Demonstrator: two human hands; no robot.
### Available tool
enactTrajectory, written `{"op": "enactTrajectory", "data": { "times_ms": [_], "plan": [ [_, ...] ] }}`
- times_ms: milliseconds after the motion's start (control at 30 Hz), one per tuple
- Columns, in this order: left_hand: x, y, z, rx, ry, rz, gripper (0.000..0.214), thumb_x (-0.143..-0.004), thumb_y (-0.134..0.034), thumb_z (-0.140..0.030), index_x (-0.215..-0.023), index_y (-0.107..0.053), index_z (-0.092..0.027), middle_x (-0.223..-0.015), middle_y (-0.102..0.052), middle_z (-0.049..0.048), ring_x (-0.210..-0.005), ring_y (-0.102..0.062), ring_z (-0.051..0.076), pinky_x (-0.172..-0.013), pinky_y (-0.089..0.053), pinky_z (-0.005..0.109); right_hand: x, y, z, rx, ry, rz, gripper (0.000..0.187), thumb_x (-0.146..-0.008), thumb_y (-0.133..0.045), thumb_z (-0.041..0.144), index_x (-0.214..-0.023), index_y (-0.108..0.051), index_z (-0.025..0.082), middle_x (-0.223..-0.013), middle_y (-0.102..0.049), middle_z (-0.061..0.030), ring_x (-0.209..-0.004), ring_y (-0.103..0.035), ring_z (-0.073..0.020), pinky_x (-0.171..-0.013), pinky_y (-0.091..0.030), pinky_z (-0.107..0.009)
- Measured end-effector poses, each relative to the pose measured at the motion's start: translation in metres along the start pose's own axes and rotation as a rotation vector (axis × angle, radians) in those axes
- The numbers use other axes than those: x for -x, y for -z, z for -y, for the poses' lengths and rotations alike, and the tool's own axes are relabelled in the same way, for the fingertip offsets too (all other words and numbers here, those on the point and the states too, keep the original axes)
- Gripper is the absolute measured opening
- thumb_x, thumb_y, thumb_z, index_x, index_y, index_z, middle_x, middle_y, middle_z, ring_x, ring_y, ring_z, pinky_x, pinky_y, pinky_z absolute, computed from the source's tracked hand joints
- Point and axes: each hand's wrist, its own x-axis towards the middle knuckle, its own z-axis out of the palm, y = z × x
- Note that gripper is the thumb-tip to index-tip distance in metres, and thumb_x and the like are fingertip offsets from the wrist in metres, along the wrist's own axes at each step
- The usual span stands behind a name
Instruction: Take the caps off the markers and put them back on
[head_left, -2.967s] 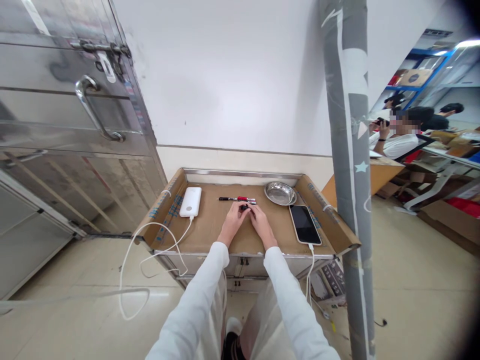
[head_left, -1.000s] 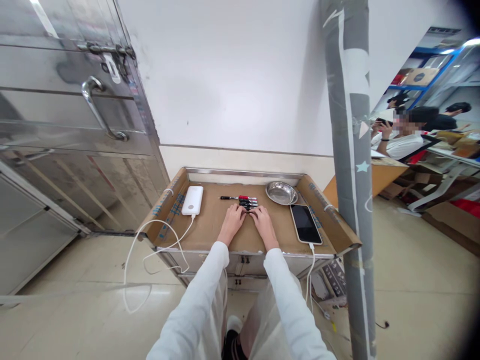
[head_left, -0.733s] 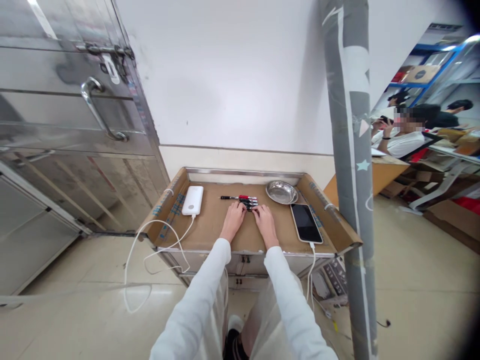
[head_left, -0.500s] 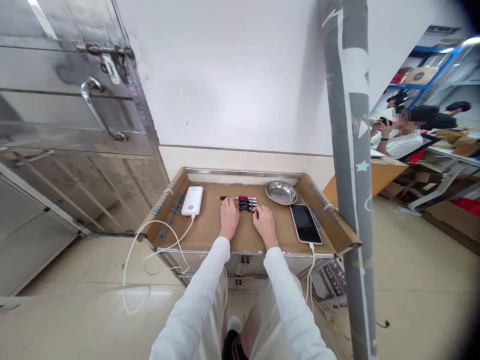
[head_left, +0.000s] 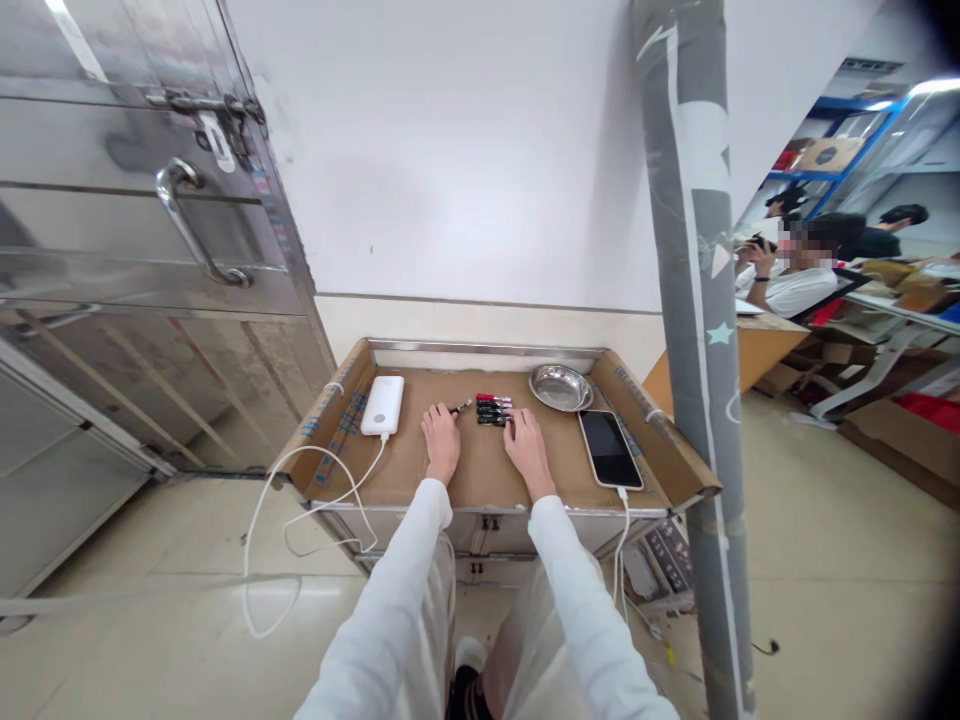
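Pen is sitting pinched in the curled left hand, left of the pen row on the table, probably handling light, stiff, slightly slick, mid-barrel hold suiting best; right hand is resting half-curled by the row, grip unclear.

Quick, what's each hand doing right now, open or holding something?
Left hand: holding a pen.
Right hand: at the red and black pieces; can't tell if it's gripping.

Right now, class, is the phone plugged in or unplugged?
Plugged in: the phone has a cable at its near end; charging or not, cannot tell.
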Motion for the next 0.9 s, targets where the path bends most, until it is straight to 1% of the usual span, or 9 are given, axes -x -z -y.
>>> {"op": "enactTrajectory", "data": {
  "times_ms": [67,133,233,333,400,533,700,800,900],
  "plan": [
    [0.004,0.001,0.003,0.173,-0.048,0.026,0.016,-0.092,-0.041,-0.021,-0.098,-0.054,-0.014,-0.102,-0.058,0.0141,-0.095,-0.054,0.026,-0.086,-0.043,0.043,-0.001,0.002,0.003,-0.073,0.050,-0.003,0.038,-0.087,-0.040,0.015,-0.124,-0.049,0.017,-0.116,-0.055,-0.0119,-0.109,-0.051,-0.0232,-0.096,-0.042,-0.039],
    [0.009,0.001,0.003,0.397,-0.162,0.086,0.014,-0.092,-0.042,-0.022,-0.098,-0.054,-0.017,-0.101,-0.059,0.0103,-0.095,-0.055,0.022,-0.088,-0.044,0.039,-0.001,0.004,0.006,-0.151,0.104,0.017,0.046,-0.088,-0.041,0.016,-0.133,-0.042,0.020,-0.127,-0.050,-0.0111,-0.119,-0.047,-0.0222,-0.102,-0.039,-0.039],
    [0.015,0.002,-0.005,0.674,-0.275,0.185,0.012,-0.091,-0.048,-0.024,-0.099,-0.055,-0.019,-0.100,-0.060,0.0064,-0.095,-0.058,0.017,-0.088,-0.046,0.033,-0.001,0.004,0.006,-0.219,0.146,0.077,0.043,-0.088,-0.040,0.016,-0.130,-0.047,0.022,-0.127,-0.050,-0.0097,-0.121,-0.047,-0.0213,-0.103,-0.039,-0.039],
    [0.019,0.005,-0.020,0.833,-0.167,0.170,0.023,-0.087,-0.056,-0.030,-0.106,-0.052,-0.020,-0.102,-0.062,0.0058,-0.092,-0.061,0.015,-0.084,-0.048,0.030,0.000,0.000,0.001,-0.265,0.122,0.115,0.035,-0.088,-0.038,0.015,-0.115,-0.058,0.022,-0.117,-0.056,-0.0095,-0.112,-0.054,-0.0214,-0.097,-0.045,-0.038],
    [0.018,0.007,-0.030,0.911,-0.113,0.139,0.029,-0.085,-0.059,-0.033,-0.110,-0.051,-0.020,-0.104,-0.063,0.0062,-0.091,-0.062,0.015,-0.083,-0.050,0.030,0.000,-0.003,-0.003,-0.311,0.110,0.126,0.034,-0.089,-0.037,0.016,-0.114,-0.059,0.023,-0.113,-0.059,-0.0094,-0.109,-0.056,-0.0212,-0.096,-0.046,-0.038],
    [0.014,0.013,-0.039,0.983,-0.098,0.115,0.028,-0.084,-0.060,-0.034,-0.107,-0.053,-0.020,-0.103,-0.064,0.0061,-0.091,-0.062,0.015,-0.081,-0.051,0.029,-0.001,-0.006,-0.005,-0.386,0.096,0.124,0.034,-0.092,-0.039,0.023,-0.121,-0.056,0.023,-0.120,-0.059,-0.0096,-0.112,-0.056,-0.0213,-0.098,-0.045,-0.039],
    [0.008,0.023,-0.030,0.944,-0.028,0.049,0.024,-0.086,-0.056,-0.035,-0.105,-0.057,-0.019,-0.100,-0.065,0.0057,-0.089,-0.062,0.015,-0.084,-0.050,0.030,0.000,-0.006,-0.006,-0.410,0.072,0.111,0.035,-0.092,-0.041,0.026,-0.124,-0.057,0.023,-0.122,-0.061,-0.0094,-0.112,-0.058,-0.0206,-0.099,-0.045,-0.037],
    [0.006,0.027,-0.022,0.903,0.040,0.012,0.023,-0.088,-0.054,-0.034,-0.105,-0.057,-0.019,-0.099,-0.065,0.0060,-0.090,-0.062,0.015,-0.085,-0.049,0.030,0.000,-0.005,-0.006,-0.391,0.059,0.109,0.033,-0.092,-0.042,0.025,-0.119,-0.060,0.022,-0.118,-0.064,-0.0092,-0.108,-0.060,-0.0203,-0.097,-0.046,-0.036],
    [0.005,0.027,-0.017,0.889,0.082,0.018,0.024,-0.089,-0.051,-0.035,-0.106,-0.056,-0.018,-0.100,-0.065,0.0071,-0.091,-0.062,0.016,-0.085,-0.049,0.030,0.000,-0.004,-0.005,-0.369,0.048,0.112,0.029,-0.092,-0.043,0.024,-0.111,-0.065,0.022,-0.112,-0.067,-0.0080,-0.104,-0.062,-0.0203,-0.093,-0.047,-0.036]
  ]
}}
